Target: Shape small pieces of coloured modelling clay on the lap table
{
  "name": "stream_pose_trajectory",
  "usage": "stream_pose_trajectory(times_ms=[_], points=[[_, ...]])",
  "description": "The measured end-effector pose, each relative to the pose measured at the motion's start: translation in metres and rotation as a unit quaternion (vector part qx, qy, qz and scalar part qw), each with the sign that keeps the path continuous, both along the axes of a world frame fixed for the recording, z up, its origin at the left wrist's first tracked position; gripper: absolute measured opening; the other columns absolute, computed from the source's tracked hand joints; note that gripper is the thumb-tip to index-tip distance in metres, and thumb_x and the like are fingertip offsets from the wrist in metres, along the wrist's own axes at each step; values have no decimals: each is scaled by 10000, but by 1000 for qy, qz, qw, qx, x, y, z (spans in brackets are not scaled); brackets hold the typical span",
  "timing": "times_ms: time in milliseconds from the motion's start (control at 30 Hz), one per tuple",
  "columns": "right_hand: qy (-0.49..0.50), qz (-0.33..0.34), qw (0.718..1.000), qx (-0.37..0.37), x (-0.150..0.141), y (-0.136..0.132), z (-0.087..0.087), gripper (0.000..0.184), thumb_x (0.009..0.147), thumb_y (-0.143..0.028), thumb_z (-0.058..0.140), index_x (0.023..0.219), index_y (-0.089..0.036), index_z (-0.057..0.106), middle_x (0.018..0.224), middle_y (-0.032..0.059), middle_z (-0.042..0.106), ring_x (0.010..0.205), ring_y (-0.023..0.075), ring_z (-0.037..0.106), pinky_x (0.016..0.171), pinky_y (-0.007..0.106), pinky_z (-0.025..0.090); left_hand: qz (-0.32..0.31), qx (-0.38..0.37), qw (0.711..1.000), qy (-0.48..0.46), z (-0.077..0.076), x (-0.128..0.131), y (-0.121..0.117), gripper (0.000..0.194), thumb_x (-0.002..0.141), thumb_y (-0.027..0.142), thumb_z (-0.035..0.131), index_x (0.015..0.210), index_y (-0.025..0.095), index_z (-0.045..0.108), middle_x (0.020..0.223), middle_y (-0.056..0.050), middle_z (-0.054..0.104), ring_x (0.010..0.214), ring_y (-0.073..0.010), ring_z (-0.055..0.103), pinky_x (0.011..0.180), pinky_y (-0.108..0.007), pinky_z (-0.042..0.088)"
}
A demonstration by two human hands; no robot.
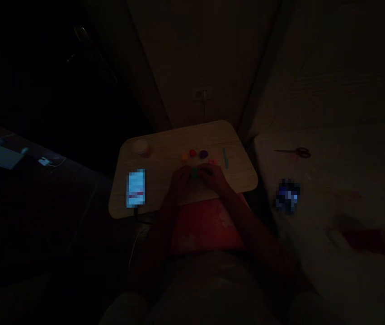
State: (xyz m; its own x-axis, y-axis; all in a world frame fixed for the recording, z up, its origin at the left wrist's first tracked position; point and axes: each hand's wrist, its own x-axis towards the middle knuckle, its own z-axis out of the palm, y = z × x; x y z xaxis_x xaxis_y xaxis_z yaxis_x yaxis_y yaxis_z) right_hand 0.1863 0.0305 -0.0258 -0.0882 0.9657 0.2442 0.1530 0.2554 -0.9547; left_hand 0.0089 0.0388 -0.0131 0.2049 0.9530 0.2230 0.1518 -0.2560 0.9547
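In the dim head view, my left hand (180, 176) and my right hand (213, 175) meet over the near side of a small wooden table. Between their fingertips is a green lump of modelling clay (194, 172), partly covered by the fingers. Both hands are closed around it. Just beyond them lie an orange lump (184, 157), a red lump (193, 153) and a purple lump (204, 154). A pink piece (212, 161), ring-like in outline, lies close to my right fingers. Farther right is a slim turquoise tool (225, 158).
On the table (165, 140), a pale round tub (141, 147) stands at the back left, with a blurred-out lit screen (136, 188) nearer. Scissors (294, 152) and a pixelated item (288, 196) lie on the pale surface to the right. A wall socket (201, 94) is behind the table.
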Motion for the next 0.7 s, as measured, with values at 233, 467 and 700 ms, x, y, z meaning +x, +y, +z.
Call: stream_pose_trajectory(times_ms=[233,467,700], points=[[-34,-35,999,-14,1,0,6,175,795,-330,713,856,-175,767,808,73,755,761,194,663,714,301,502,-25,22,999,37,7,-2,-2,344,861,512,649,778,179,645,756,-11,607,735,-162,548,703,-281,454],[-62,-30,997,-27,-3,0,12,138,801,-302,704,773,-175,750,740,53,747,682,166,628,673,276,482,7,5,997,82,7,2,-3,331,863,460,650,718,179,554,660,29,496,650,-129,450,620,-256,360],[-32,-14,999,-7,1,0,5,182,846,-342,649,802,-187,733,782,54,738,733,184,632,715,308,489,-12,14,994,111,14,5,-6,281,855,422,667,751,173,587,688,24,543,673,-136,479,642,-260,382]])
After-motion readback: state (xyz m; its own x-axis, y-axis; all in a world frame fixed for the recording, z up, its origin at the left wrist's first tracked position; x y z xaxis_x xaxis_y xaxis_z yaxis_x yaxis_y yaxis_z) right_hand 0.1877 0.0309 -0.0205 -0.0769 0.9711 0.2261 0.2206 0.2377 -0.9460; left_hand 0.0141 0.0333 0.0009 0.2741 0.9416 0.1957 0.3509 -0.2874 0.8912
